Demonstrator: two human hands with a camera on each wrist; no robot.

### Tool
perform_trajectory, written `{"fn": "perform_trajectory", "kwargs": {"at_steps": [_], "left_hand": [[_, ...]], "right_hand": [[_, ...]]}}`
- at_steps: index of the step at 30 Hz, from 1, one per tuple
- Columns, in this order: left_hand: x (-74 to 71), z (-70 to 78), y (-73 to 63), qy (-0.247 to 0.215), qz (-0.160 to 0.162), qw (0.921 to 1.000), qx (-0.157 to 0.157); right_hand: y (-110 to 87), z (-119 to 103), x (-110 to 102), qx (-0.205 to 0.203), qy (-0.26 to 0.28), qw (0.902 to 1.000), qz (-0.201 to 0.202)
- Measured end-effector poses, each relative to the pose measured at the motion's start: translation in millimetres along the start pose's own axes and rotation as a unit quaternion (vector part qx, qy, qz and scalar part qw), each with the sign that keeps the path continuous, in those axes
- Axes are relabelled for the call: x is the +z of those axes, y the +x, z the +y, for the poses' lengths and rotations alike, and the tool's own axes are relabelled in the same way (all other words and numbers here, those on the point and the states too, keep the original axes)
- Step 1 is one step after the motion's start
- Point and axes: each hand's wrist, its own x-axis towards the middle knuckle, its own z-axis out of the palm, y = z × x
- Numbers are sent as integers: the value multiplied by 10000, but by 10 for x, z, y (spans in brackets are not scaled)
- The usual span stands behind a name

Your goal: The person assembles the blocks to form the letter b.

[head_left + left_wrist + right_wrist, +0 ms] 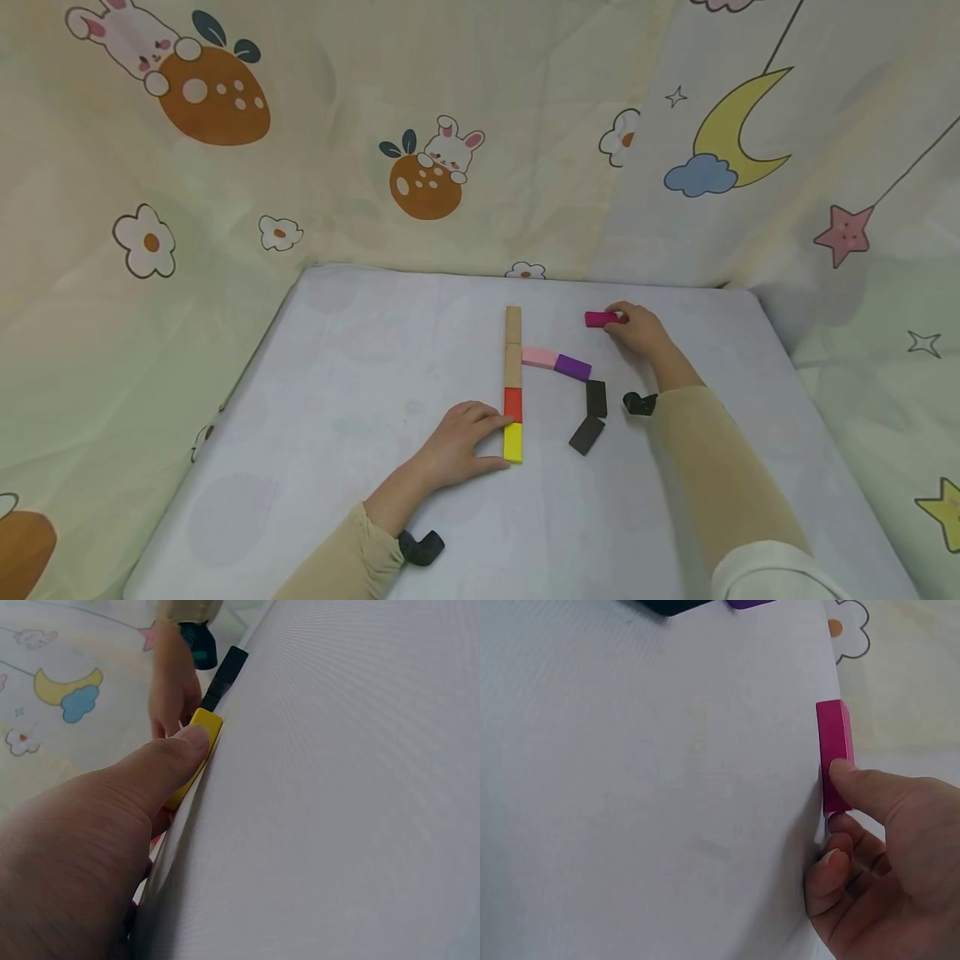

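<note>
My right hand (639, 329) pinches a magenta block (832, 735) between thumb and fingers, at the far right of the white tabletop. The left hand (461, 442) holds a yellow block (513, 443), its thumb at the near end and a fingertip by the joint with a red block (513, 405). Two natural-wood blocks (513, 325) continue that straight column away from me. From its side a pink block (539, 357) and a purple block (573, 367) run right. Two black blocks (596, 398) bend from there back toward the near side.
Beneath everything is a white tabletop (360, 350), with patterned cloth (525, 100) rising behind and at both sides. Dark wrist devices (422, 547) are on both forearms, the right one (640, 404) close to the black blocks.
</note>
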Motion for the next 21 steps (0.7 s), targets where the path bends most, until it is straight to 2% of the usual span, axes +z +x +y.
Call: {"fn": "perform_trajectory", "kwargs": {"at_steps": [9, 13, 18, 21], "left_hand": [[12, 6, 1, -13, 41, 10000, 3], [13, 8, 1, -12, 40, 10000, -16], [-8, 16, -1, -3, 73, 10000, 14], [-13, 14, -5, 34, 106, 9999, 41]], "right_hand": [[-66, 19, 4, -439, -140, 9986, 258], [-114, 37, 4, -500, -104, 9982, 330], [-270, 21, 14, -410, 66, 9989, 230], [-423, -26, 39, -500, 154, 9984, 192]]}}
